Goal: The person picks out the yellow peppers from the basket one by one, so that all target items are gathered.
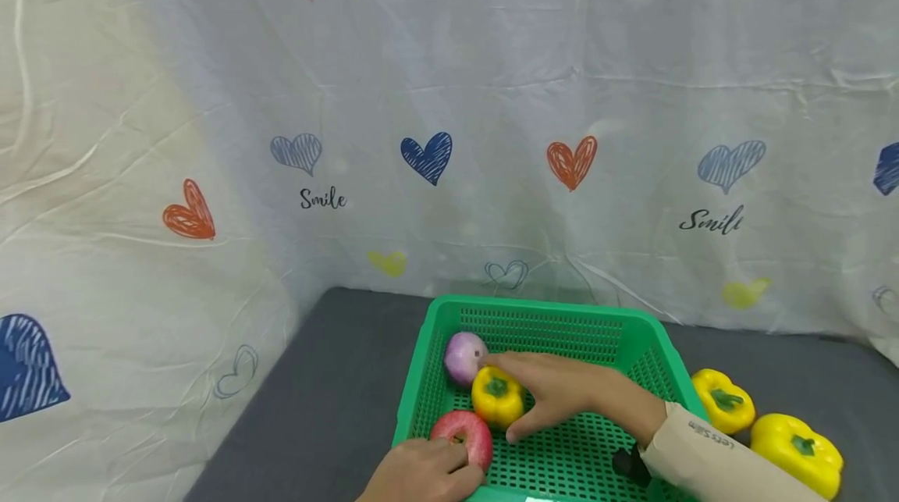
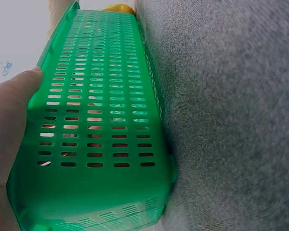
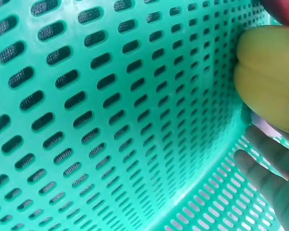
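A green perforated basket [image 1: 548, 305] holds a purple onion [image 1: 463, 358], a yellow bell pepper [image 1: 497, 400] and a red apple [image 1: 472, 430] along its left side. My left hand [image 1: 424, 472] reaches over the near left corner, its bent fingers on the apple. In the left wrist view the thumb [image 2: 21, 85] lies by the basket's rim, while the other fingers are hidden. My right hand [image 1: 562, 389] is inside the basket, thumb and fingers spread beside the pepper. The right wrist view shows its fingers [image 3: 260, 175] extended below the pepper [image 3: 269, 77], not wrapped round it.
Two more yellow bell peppers, one farther [image 1: 723, 402] and one nearer [image 1: 797, 451], lie on the dark grey table [image 1: 302, 393] right of the basket. A white curtain [image 1: 492, 213] printed with hearts hangs behind and on the left. The right forearm's beige sleeve [image 1: 716, 451] crosses the basket's right rim.
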`<action>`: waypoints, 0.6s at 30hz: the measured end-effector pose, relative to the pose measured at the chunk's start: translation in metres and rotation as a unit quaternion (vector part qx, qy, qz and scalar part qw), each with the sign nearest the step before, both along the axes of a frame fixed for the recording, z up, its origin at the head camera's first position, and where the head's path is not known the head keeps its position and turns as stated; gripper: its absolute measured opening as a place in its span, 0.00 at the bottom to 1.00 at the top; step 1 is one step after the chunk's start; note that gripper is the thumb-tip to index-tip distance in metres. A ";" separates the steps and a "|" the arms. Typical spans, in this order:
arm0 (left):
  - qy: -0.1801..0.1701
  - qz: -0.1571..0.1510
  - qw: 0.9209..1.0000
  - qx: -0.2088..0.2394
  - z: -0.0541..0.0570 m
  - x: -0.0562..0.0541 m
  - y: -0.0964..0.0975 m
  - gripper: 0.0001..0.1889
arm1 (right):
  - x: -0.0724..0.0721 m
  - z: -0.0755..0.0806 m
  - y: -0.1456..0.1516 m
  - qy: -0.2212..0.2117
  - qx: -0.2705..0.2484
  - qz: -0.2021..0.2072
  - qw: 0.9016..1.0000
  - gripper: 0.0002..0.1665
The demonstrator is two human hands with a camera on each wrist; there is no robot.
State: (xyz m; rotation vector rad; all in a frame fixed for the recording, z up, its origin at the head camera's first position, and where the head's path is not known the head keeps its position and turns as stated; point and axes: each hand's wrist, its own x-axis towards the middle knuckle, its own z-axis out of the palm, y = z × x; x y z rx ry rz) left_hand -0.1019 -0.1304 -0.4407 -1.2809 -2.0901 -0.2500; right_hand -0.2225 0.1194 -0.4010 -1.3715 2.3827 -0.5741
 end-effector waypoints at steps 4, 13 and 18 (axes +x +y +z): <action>-0.002 0.000 1.000 0.000 0.000 0.001 0.000 0.21 | -0.001 -0.003 -0.003 0.001 0.000 0.000 1.000 0.57; 0.007 0.004 1.000 0.006 0.000 0.002 0.002 0.23 | 0.001 -0.005 -0.005 -0.013 0.003 -0.011 1.000 0.59; 0.005 -0.001 1.000 0.006 0.000 0.000 0.001 0.20 | -0.001 -0.006 -0.005 -0.015 0.004 -0.016 1.000 0.60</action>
